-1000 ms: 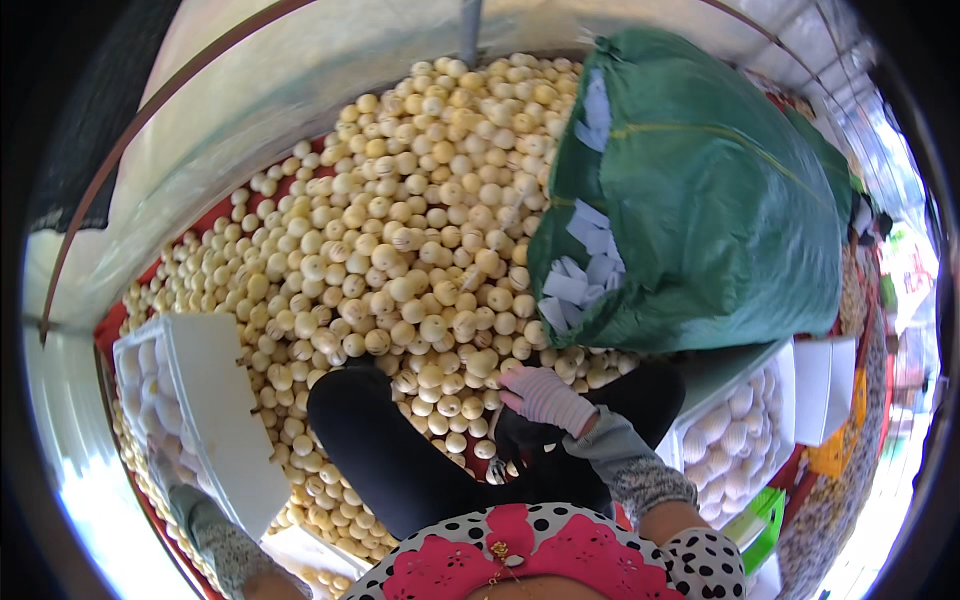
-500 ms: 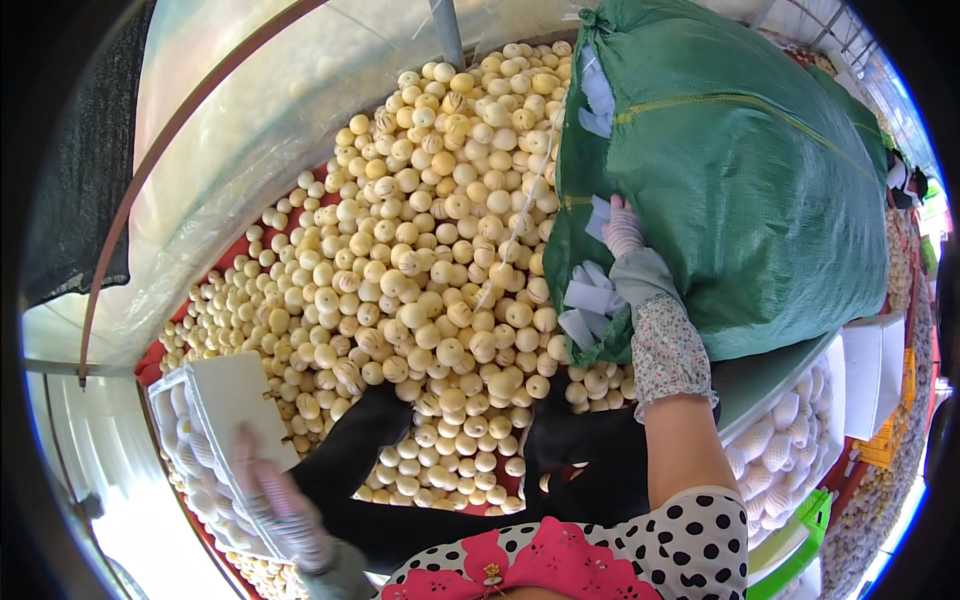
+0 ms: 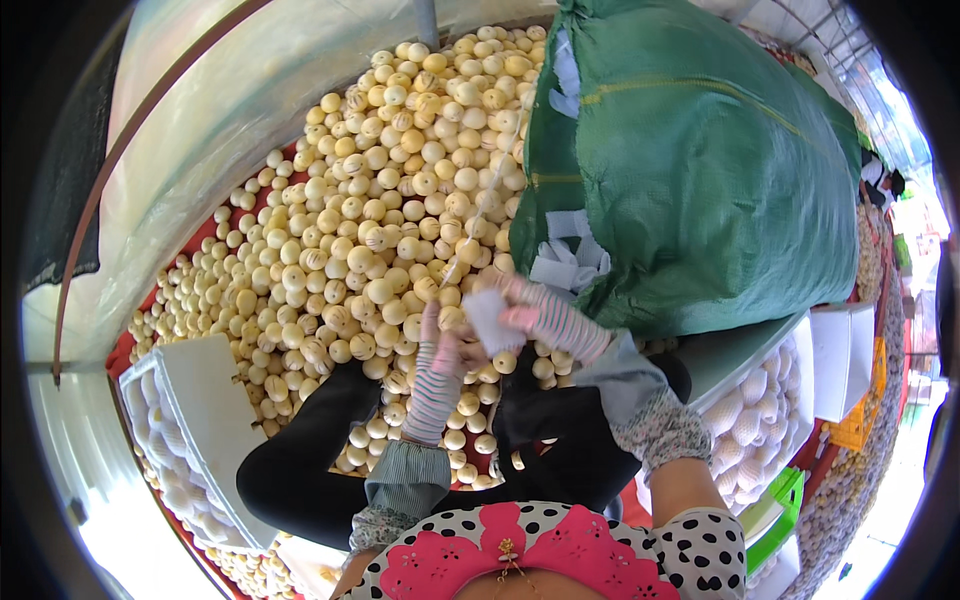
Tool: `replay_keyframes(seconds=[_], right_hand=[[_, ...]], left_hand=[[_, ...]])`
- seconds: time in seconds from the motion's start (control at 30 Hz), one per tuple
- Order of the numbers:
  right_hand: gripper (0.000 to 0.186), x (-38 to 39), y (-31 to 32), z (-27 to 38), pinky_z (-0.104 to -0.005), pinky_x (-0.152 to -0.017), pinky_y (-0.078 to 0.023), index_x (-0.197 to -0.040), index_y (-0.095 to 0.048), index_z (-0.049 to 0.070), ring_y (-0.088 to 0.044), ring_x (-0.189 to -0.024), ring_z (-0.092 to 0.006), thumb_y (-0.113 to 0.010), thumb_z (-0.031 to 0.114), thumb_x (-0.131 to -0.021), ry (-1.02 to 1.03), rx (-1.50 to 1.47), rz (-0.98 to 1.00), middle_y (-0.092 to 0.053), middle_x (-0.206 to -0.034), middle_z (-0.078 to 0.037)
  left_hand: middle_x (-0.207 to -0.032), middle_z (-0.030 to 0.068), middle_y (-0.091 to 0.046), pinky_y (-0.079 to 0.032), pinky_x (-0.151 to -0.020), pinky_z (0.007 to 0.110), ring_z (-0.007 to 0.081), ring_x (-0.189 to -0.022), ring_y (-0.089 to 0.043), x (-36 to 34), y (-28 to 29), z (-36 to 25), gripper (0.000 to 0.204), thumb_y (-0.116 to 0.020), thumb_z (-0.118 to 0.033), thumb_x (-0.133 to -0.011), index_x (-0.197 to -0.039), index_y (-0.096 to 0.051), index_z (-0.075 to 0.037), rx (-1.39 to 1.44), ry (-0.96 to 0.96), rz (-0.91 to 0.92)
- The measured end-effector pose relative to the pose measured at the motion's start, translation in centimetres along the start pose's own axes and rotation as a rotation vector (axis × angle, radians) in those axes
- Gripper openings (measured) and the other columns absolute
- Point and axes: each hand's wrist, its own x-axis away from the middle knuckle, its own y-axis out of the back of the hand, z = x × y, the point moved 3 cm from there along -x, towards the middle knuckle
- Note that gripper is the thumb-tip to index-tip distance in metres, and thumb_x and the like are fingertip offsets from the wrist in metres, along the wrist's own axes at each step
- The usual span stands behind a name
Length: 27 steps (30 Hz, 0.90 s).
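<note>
A white foam net sleeve [image 3: 493, 320], flat and a little blurred, is pinched in my right hand [image 3: 545, 315]. My left hand [image 3: 448, 350] is close beside the sleeve's left side, with fingers spread low over the pile. Whether its fingertips touch the sleeve or a fruit is unclear. Round pale-yellow melons [image 3: 350, 260], some with brown stripes, lie heaped beneath and beyond both hands. On the right stands a big green woven sack [image 3: 710, 180]. More white foam sleeves [image 3: 565, 255] poke out of its mouth, just beyond my right hand.
To my left sits a white foam box [image 3: 205, 390] of net-wrapped fruit. Another box of wrapped fruit [image 3: 755, 420] is at my right, by a green crate [image 3: 780, 510] and a yellow crate [image 3: 858, 400]. Plastic sheeting [image 3: 240, 110] closes the left side.
My right hand has come away from the sack's mouth with a foam sleeve, toward the middle. My left hand has moved from beside the left box to meet it. The view has shifted slightly.
</note>
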Motion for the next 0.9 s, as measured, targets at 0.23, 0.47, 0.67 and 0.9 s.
replay_keyframes(seconds=[0.23,0.47,0.67,0.9], right_hand=[[0.032,0.9,-2.1,-3.3,-0.0204,-0.071,-0.045,-0.102,-0.056,0.001,-0.054,-0.081,-0.0065,-0.065,0.027,-0.084,-0.062,0.181,-0.105,-0.059,-0.09,0.0],[0.024,-3.9,-1.6,-3.8,-0.0304,-0.067,-0.047,-0.09,-0.059,0.003,-0.06,-0.073,-0.02,-0.058,0.027,-0.088,0.021,0.359,-0.385,-0.062,-0.077,-0.01],[0.026,-17.2,5.4,0.3,-0.0446,-0.071,-0.048,-0.091,-0.058,0.007,-0.06,-0.08,-0.0369,-0.055,0.033,-0.087,0.06,1.259,-0.451,-0.063,-0.083,-0.017],[0.052,-36.7,12.3,5.4,-0.0429,-0.097,-0.033,-0.132,-0.041,0.018,-0.048,-0.111,-0.0285,-0.058,0.03,-0.084,-0.026,1.893,-0.6,-0.053,-0.115,-0.013]], left_hand=[[-0.091,0.0028,-0.063,-0.05,-0.061,0.02,0.0076,-0.067,-0.06,1.8,2.2,0.9,0.031,-0.067,-0.023,-0.086,-0.109,-0.055,-0.006,-0.259,0.271,-0.09],[-0.112,0.0066,-0.059,-0.032,-0.037,0.017,0.0042,-0.044,-0.036,-0.2,-2.0,1.2,0.05,-0.059,-0.034,-0.091,-0.127,-0.045,-0.002,0.865,0.341,0.51],[-0.11,0.005,-0.061,-0.047,-0.053,0.022,0.0097,-0.064,-0.055,-5.2,0.1,0.0,0.054,-0.065,-0.028,-0.085,-0.129,-0.045,-0.004,0.593,0.137,-0.033],[-0.085,0.002,-0.062,-0.043,-0.051,0.028,0.0138,-0.061,-0.055,-7.4,7.4,2.1,0.047,-0.064,-0.036,-0.084,-0.119,-0.052,-0.008,0.734,0.046,-0.31]])
